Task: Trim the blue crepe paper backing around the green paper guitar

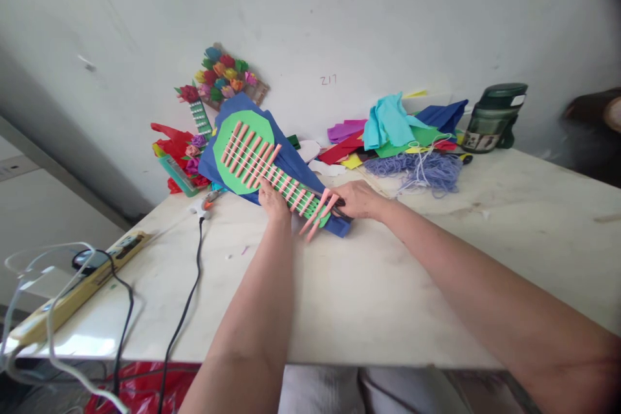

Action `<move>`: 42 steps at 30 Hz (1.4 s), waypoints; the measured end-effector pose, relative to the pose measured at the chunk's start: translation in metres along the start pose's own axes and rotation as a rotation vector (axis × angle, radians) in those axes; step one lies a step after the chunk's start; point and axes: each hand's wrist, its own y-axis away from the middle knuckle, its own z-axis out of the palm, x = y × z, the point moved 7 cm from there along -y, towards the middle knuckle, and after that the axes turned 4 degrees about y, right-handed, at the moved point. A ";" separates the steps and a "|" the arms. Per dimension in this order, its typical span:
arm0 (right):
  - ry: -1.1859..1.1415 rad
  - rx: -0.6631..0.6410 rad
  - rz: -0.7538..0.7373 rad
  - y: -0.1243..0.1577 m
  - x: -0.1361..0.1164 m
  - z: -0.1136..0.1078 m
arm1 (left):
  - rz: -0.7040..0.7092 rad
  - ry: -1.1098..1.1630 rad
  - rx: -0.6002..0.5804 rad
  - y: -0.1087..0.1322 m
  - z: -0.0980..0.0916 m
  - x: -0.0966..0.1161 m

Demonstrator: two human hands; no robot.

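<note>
A paper craft (245, 152) shaped like a guitar lies on the white table (369, 284). It has a blue backing, a green round body and neck, and pink strips woven across white strings. My left hand (272, 198) presses on the green neck with its fingers curled over the edge. My right hand (356, 198) is closed around a dark thin tool at the craft's narrow end, beside several loose pink strip ends (317, 213). What the tool is, I cannot make out.
Coloured paper sheets (392, 126) and a tangle of lilac yarn (427, 171) lie at the back by the wall. A green jug (492, 118) stands back right. Paper flowers (223, 74) lean on the wall. A glue gun (204, 206), its black cord and a power strip (77, 288) lie left.
</note>
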 end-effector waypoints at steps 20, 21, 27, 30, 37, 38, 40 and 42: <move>-0.044 0.086 0.063 0.005 0.018 0.002 | 0.046 -0.102 0.038 -0.010 -0.003 0.002; -0.060 0.096 0.110 0.007 0.025 0.000 | 0.048 -0.128 0.056 -0.011 -0.005 0.002; -0.273 0.179 0.400 0.014 0.066 0.001 | 0.082 -0.237 0.031 -0.012 -0.003 0.002; -0.312 0.146 0.461 0.013 0.072 0.008 | 0.075 -0.253 -0.014 -0.009 0.002 0.001; -0.028 -0.059 0.494 0.014 0.046 0.019 | 0.023 -0.236 -0.093 -0.002 0.011 0.002; -0.006 -0.077 0.476 0.014 0.042 0.020 | 0.032 -0.247 -0.089 -0.002 0.010 0.004; 0.018 -0.106 0.456 0.014 0.040 0.021 | 0.046 -0.269 -0.084 -0.002 0.010 0.005; 0.041 -0.131 0.483 0.016 0.047 0.019 | 0.050 -0.298 -0.074 -0.002 0.009 0.004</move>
